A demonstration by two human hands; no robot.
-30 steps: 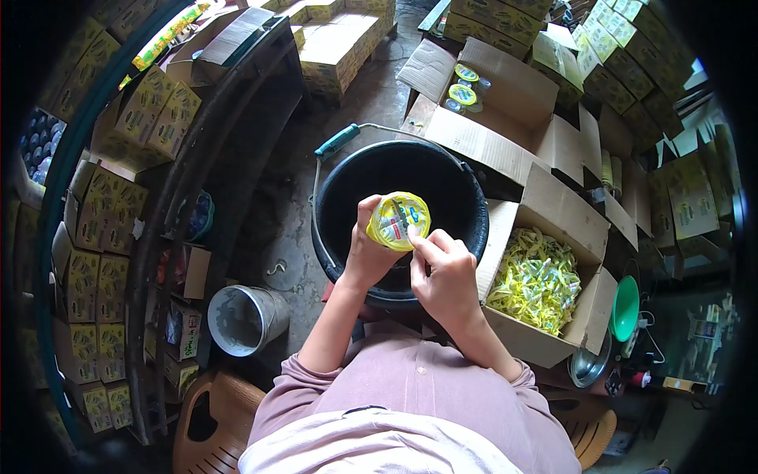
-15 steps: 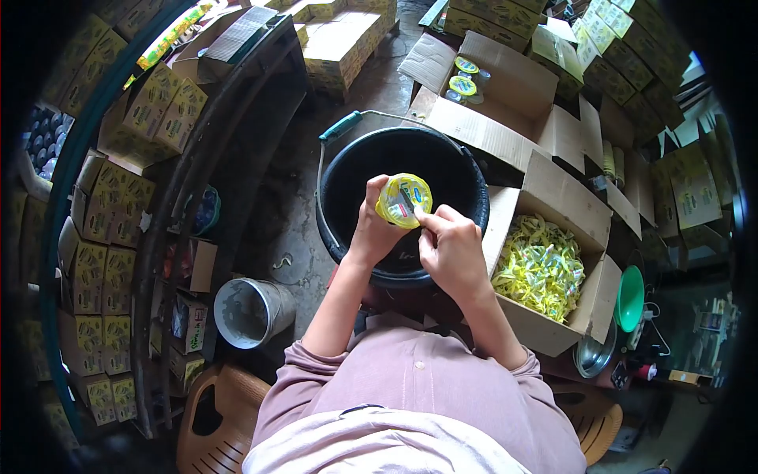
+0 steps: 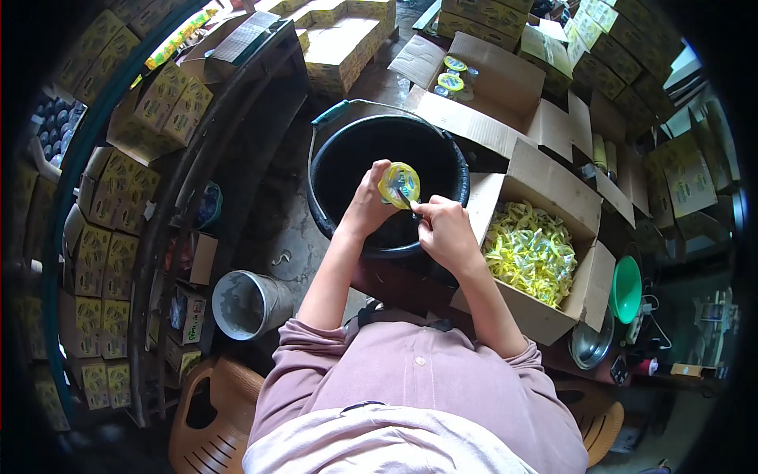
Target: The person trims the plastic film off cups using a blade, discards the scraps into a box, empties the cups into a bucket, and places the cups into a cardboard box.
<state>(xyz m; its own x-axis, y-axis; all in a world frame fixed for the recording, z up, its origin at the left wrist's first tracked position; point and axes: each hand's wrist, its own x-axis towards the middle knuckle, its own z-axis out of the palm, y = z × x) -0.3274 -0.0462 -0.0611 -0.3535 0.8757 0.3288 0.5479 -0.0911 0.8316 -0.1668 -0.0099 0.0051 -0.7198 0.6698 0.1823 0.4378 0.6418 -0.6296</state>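
Observation:
Over a large black bucket, my left hand grips a small plastic cup with a yellow printed lid, tilted so the lid faces up. My right hand is closed in a pinch around a small dark knife, whose blade lies against the lid near its lower edge. The knife's handle is mostly hidden by my fingers. Dark shadow fills the bucket's inside, so its contents cannot be made out.
An open carton of yellow plastic strips stands to the right. Behind it, another carton holds a few yellow-lidded cups. A grey pail sits at left, near shelves of yellow boxes. A green bowl is at right.
The lid has tilted, and the dark blade now shows across it where my right fingers were at its edge. The whole view has shifted slightly, with the bucket further left.

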